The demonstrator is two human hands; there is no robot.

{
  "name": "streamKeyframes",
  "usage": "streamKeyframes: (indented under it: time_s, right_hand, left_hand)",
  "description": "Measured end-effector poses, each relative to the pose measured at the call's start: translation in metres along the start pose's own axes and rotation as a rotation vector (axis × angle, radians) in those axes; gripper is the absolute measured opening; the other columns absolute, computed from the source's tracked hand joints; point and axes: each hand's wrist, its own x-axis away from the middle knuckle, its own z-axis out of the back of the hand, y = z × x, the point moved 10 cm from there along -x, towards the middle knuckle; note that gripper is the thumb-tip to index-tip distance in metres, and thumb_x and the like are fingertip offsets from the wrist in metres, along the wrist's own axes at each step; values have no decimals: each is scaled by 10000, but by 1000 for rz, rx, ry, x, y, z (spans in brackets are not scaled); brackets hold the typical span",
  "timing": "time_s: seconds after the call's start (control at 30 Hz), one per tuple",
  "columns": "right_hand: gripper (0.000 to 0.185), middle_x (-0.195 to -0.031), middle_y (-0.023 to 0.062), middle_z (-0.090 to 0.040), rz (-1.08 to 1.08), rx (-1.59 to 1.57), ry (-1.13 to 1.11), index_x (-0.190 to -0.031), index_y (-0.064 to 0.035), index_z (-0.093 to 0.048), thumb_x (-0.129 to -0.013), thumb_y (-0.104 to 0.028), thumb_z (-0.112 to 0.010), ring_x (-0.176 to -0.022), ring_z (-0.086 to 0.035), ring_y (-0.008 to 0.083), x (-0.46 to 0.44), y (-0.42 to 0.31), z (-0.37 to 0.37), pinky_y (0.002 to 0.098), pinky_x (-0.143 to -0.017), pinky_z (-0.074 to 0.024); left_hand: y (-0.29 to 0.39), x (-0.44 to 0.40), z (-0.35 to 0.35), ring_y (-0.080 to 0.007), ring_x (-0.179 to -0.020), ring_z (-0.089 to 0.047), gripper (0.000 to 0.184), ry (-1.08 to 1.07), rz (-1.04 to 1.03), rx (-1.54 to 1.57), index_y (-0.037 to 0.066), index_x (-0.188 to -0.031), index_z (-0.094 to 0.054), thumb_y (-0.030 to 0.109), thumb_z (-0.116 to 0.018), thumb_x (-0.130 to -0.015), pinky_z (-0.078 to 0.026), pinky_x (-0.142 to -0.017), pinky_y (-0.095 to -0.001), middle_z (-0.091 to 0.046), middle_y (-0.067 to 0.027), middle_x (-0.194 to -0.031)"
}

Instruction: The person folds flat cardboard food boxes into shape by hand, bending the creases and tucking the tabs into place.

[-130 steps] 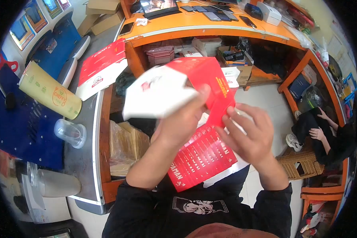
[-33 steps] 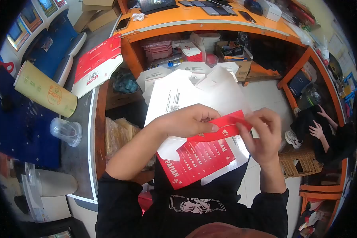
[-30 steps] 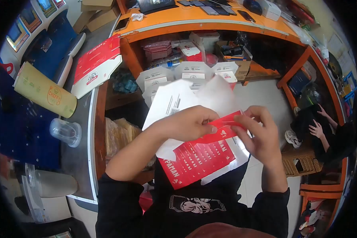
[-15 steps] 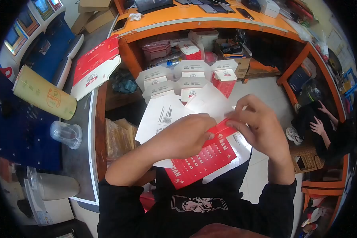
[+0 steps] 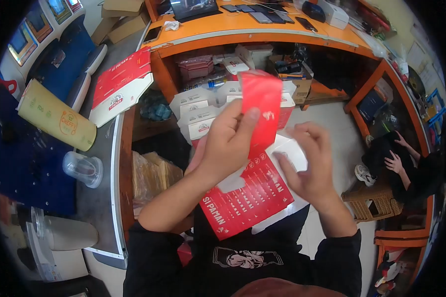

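My left hand (image 5: 229,141) grips a red and white carton (image 5: 263,106), which stands raised with its red side toward me. The thumb presses on the red face. To its right, my right hand (image 5: 309,163) has its thumb and fingers apart beside a white flap, slightly blurred; no grip on it is visible. Below both hands, a stack of flat red printed sheets (image 5: 250,200) lies on my lap. Behind the raised carton, several white and red boxes (image 5: 198,116) stand in rows, partly hidden by it and my left hand.
A flat red and white carton (image 5: 121,84), a yellow cup (image 5: 57,115) and a clear plastic cup (image 5: 83,169) are on the left counter. An orange desk (image 5: 262,35) with phones curves across the front. Another person's hands (image 5: 394,161) rest near a woven stool (image 5: 374,204) on the right.
The carton has been raised and turned upright in my left hand. My right hand has come off the red panel, and its fingers have spread. More of the red stack shows.
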Motion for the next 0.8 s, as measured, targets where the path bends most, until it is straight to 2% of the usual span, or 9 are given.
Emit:
streamKeyframes:
  time_s: [0.07,0.1,0.17,0.3,0.37,0.47,0.6,0.67,0.8]
  right_hand:
    - [564,-1215,174,-536,35,-76,-4,-1258,-51,-629,-755,-122,-874,-1131,-585,333,7,-5,-13,386,-892,-534]
    - [625,-1259,181,-522,54,-78,25,-1241,-52,-630,-699,-160,-921,-1172,-564,336,12,-3,-18,409,-936,-532]
    - [647,-1264,179,-526,96,-19,65,-1217,-52,-638,-660,-173,-944,-1147,-583,330,15,-2,-19,397,-915,-545]
    - [650,-1237,164,-549,110,87,169,-1145,-54,-667,-591,-188,-979,-1052,-623,320,11,-1,-6,369,-840,-575]
    - [576,-1202,164,-589,117,131,171,-1087,-35,-692,-596,-159,-967,-1024,-648,334,10,-2,-5,352,-815,-582]
    - [414,-1138,160,-660,258,194,92,-1001,-18,-726,-644,-117,-911,-1035,-676,340,5,-18,-2,346,-813,-585]
    - [227,-1065,135,-735,598,250,-57,-928,-21,-753,-715,-86,-801,-1077,-698,318,16,-48,0,362,-830,-589]
    - [185,-1041,98,-750,643,204,-12,-908,-38,-750,-731,-88,-764,-1054,-708,295,23,-54,5,386,-832,-595]
    - [194,-1044,97,-750,662,193,35,-889,-32,-741,-712,-93,-791,-1030,-715,306,26,-57,11,405,-834,-599]
  left_hand:
    - [3,2,-3,-64,-884,-627,225,117,-6,192,-5,-1180,-568,183,-484,-1093,-516,-744,-250,-685,-65,-997]
    - [1,3,-8,-93,-932,-641,249,97,-8,201,-4,-1227,-549,192,-471,-1096,-527,-795,-268,-679,-83,-1056]
    - [-6,5,-16,-151,-1030,-670,311,56,-8,219,-2,-1322,-512,210,-445,-1104,-549,-899,-305,-667,-119,-1174]
    - [-11,2,-30,-183,-1105,-654,328,-8,-34,312,3,-1359,-470,208,-418,-1108,-532,-959,-338,-643,-138,-1220]
    - [-9,3,-32,-191,-1128,-644,331,-2,-26,333,-1,-1364,-461,204,-410,-1109,-523,-985,-348,-631,-138,-1239]
    - [2,-2,-24,-182,-1120,-648,316,65,-27,453,0,-1346,-484,196,-420,-1107,-527,-987,-347,-647,-125,-1217]
    - [1,-14,-10,-161,-1061,-663,299,19,-41,301,-1,-1312,-518,200,-433,-1107,-544,-941,-329,-669,-108,-1169]
    - [1,-18,-8,-138,-980,-677,287,58,36,330,-13,-1262,-541,208,-439,-1110,-556,-861,-286,-683,-96,-1109]
    - [3,-19,-17,-182,-1045,-684,296,-21,42,502,0,-1302,-523,208,-463,-1101,-558,-920,-326,-678,-117,-1165]
